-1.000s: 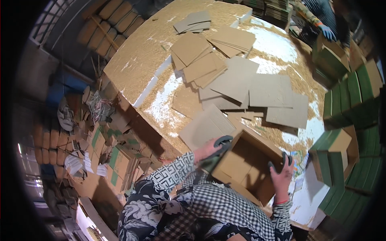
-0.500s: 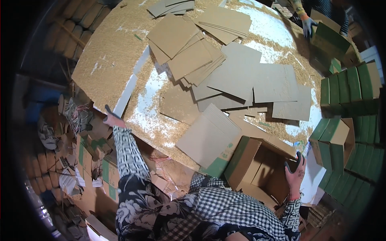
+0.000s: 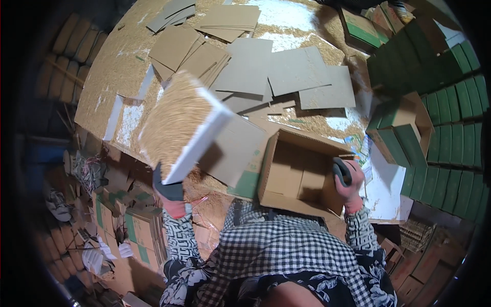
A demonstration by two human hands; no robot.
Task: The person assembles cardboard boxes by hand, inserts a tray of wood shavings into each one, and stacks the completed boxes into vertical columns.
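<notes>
My left hand [image 3: 171, 192], in a pink and dark grey glove, grips the near end of a white-sided slab [image 3: 199, 146]. Its broad face is covered in straw-coloured material, smeared by motion; I cannot make out what it is. The slab is tilted and held above the table's near edge. To its right, an open cardboard box [image 3: 295, 146] lies with its opening toward me; nothing shows inside. My right hand [image 3: 349, 184], gloved alike, is curled round the box's right side. A flat cardboard sheet [image 3: 238, 148] lies between slab and box.
Straw-coloured bits cover the table [image 3: 110, 77]. Loose cardboard sheets [image 3: 245, 64] are spread across it. Green cartons [image 3: 450, 140] are stacked at right, beside an open carton [image 3: 404, 128]. Folded cartons [image 3: 135, 225] stand at left. Another person's hand [image 3: 404, 14] shows at the far right.
My left hand has gone from the table edge to holding the tilted slab. The box has turned more squarely toward me, my right hand now curled at its side. The whole view has shifted.
</notes>
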